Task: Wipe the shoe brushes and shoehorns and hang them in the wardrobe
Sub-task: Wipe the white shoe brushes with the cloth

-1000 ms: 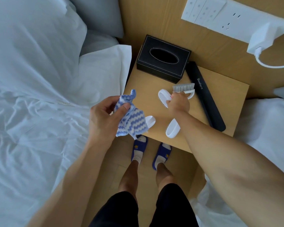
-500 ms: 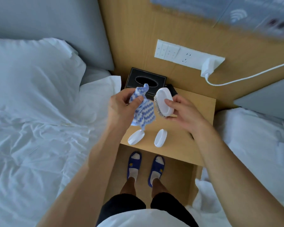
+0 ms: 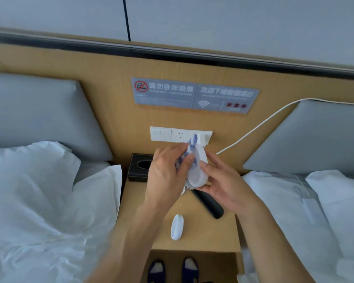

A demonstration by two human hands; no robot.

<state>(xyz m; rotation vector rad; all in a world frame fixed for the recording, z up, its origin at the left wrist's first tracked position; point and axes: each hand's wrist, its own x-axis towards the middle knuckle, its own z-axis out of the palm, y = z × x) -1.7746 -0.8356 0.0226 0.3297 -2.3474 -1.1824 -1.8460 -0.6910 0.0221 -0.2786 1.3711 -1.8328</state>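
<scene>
In the middle of the picture we hold a white shoe brush [image 3: 198,170] up in the air, above the wooden nightstand [image 3: 223,235]. Our right hand [image 3: 223,180] is wrapped around the brush, with fingers on its rim and its bristles peeking out at the bottom. Our left hand [image 3: 168,172] is closed on a blue and white cloth [image 3: 189,150] and presses it against the brush's smooth back.

Lower down, another white brush [image 3: 177,227] lies by itself on the nightstand. A long black shoehorn [image 3: 209,203] lies just above it, partly hidden under our right hand. A black tissue box [image 3: 139,167] sits at the back left of the nightstand, partly behind our left hand.

White beds [image 3: 39,201] fill the left and right sides. At the bottom edge we see our blue slippers [image 3: 156,270] on the floor.
</scene>
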